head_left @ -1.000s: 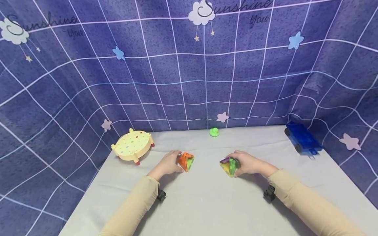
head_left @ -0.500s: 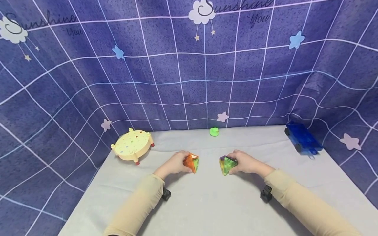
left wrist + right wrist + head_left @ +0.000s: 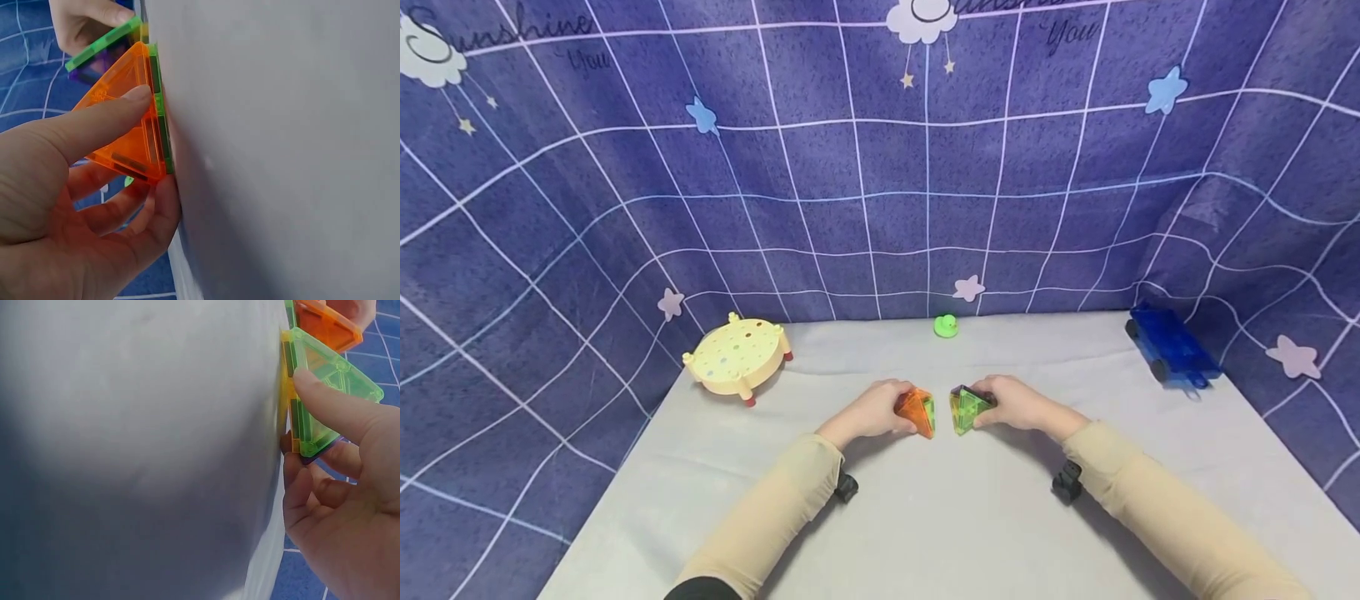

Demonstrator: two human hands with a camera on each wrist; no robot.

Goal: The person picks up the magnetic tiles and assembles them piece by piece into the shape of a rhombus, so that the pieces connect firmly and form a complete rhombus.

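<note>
In the head view my left hand (image 3: 877, 410) grips a pyramid of translucent magnetic tiles (image 3: 917, 410), orange with a green face. The left wrist view shows the thumb pressed on an orange triangle (image 3: 128, 147), fingers curled behind. My right hand (image 3: 1017, 405) holds a second magnetic tile pyramid (image 3: 970, 410), green, yellow and purple. Its thumb lies on a green triangle (image 3: 328, 394) in the right wrist view, with fingertips at the lower corner. The two pyramids face each other across a narrow gap, apart, low over the grey cloth.
A small green duck (image 3: 946, 326) sits at the back of the cloth-covered table (image 3: 940, 517). To the left lies a yellow round toy with red-tipped legs (image 3: 739, 357). A blue toy vehicle (image 3: 1172, 343) stands at the back right. A purple gridded curtain (image 3: 895, 208) encloses the back and sides.
My left hand has carried its pyramid to the right, and my right hand has moved slightly left, narrowing the gap. The green face of the right pyramid has turned more into view.
</note>
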